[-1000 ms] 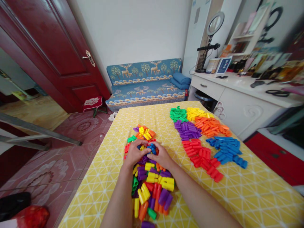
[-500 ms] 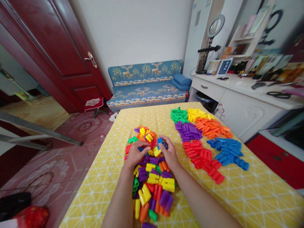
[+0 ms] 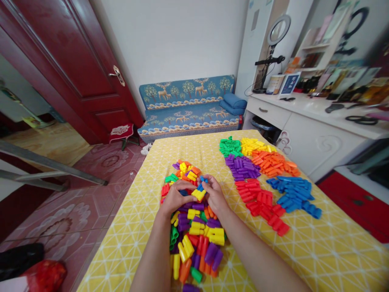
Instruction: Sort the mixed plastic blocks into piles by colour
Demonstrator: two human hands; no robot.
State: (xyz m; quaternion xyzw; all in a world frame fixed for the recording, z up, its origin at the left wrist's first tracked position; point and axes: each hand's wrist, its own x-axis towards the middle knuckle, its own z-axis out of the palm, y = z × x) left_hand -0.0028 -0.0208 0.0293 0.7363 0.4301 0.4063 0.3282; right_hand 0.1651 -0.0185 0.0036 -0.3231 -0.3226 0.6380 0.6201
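Note:
Both my hands are over a mixed pile of plastic tube-shaped building blocks (image 3: 197,229) in several colours. My right hand (image 3: 215,196) is closed, with a small blue block (image 3: 201,187) pinched between thumb and fingers. My left hand (image 3: 176,198) curves in from the other side, its thumb and fingertips closing on a yellow block (image 3: 199,195). The yellow block touches the blue one; whether the two are joined I cannot tell. Some left fingertips are hidden behind the blocks.
Colour-sorted groups lie on the yellow tablecloth (image 3: 136,202) to the right: green (image 3: 230,147), yellow (image 3: 255,146), purple (image 3: 242,166), orange (image 3: 273,163), red (image 3: 264,205) and blue blocks (image 3: 291,192). Beyond the table stand a patterned sofa (image 3: 185,109) and a white dresser (image 3: 306,121).
My hands have come closer together. The left thumb and fingertips have moved right to the yellow block, beside the blue block in my right hand. The view has shifted slightly.

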